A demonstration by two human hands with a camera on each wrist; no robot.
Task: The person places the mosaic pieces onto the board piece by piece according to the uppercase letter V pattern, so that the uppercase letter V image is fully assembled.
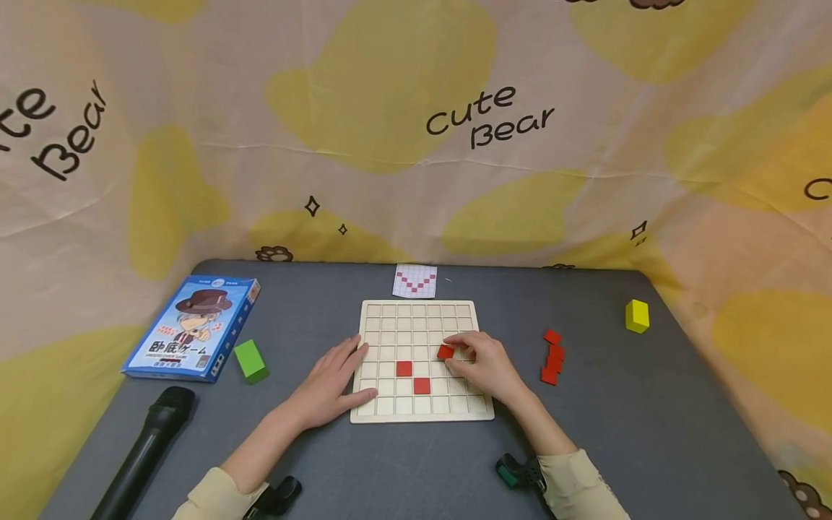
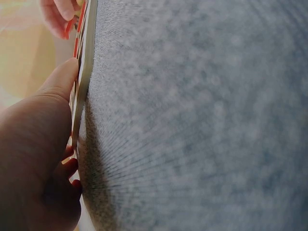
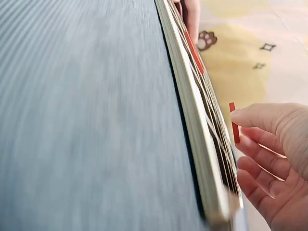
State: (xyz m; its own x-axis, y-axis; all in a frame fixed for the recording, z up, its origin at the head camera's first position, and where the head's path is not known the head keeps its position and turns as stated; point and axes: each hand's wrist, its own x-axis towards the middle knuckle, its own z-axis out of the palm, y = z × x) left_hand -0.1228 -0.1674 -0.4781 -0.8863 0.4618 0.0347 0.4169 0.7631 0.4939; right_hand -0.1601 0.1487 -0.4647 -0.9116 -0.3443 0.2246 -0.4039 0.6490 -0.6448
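Observation:
A pale grid board lies flat in the middle of the table. Two red square tiles, one upper left and another lower right, sit diagonally in its cells. My left hand rests along the board's left edge, fingers extended and thumb near its lower left part. Over the board's right half, my right hand pinches a third red tile between thumb and fingers. The right wrist view shows that held tile apart from the board's surface.
Several loose red tiles lie right of the board. A card with a pink V pattern lies behind it. A green block, blue box and black microphone are at left; a yellow block stands far right.

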